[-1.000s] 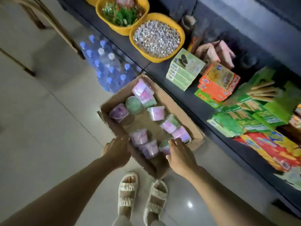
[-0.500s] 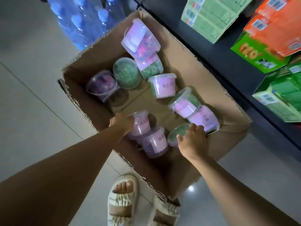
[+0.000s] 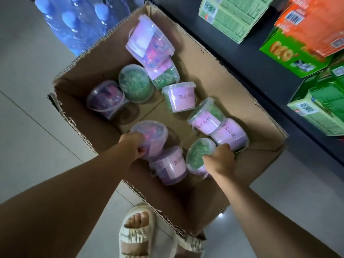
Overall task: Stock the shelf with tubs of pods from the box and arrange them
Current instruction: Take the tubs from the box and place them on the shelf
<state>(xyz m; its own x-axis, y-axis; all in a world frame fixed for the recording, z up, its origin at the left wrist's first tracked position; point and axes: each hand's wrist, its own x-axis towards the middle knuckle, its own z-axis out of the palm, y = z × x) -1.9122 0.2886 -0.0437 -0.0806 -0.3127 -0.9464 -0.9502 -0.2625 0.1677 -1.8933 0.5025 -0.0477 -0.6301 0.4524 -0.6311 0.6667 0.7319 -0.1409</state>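
Here we look down into an open brown cardboard box (image 3: 232, 101) on a pale tiled floor (image 3: 24, 127), pushed up against a dark low shelf (image 3: 260, 75). On that shelf lie green cardboard cartons (image 3: 230, 17) and an orange carton (image 3: 312, 23), so the nearest stretch of shelf is already taken. Behind the box stands a wrapped pack of clear water bottles with blue caps (image 3: 78, 21). At the bottom edge we see a foot in a cream strapped sandal (image 3: 135, 233).

Our left hand (image 3: 132, 148) grips a clear lidded tub of pink and purple pods (image 3: 150, 135) by its near rim, fingers curled under it. Our right hand (image 3: 219, 161) is wrapped around a clear tub of green pods with a lilac label (image 3: 199, 155), thumb on the lid. Between the two, touching both, lies another purple tub on its side (image 3: 171, 164).

Farther in the box we count seven more tubs: a purple one (image 3: 106, 97) and a green one (image 3: 135, 82) side by side at the left, and five lilac-labelled ones (image 3: 184, 97) tumbled along the right wall.
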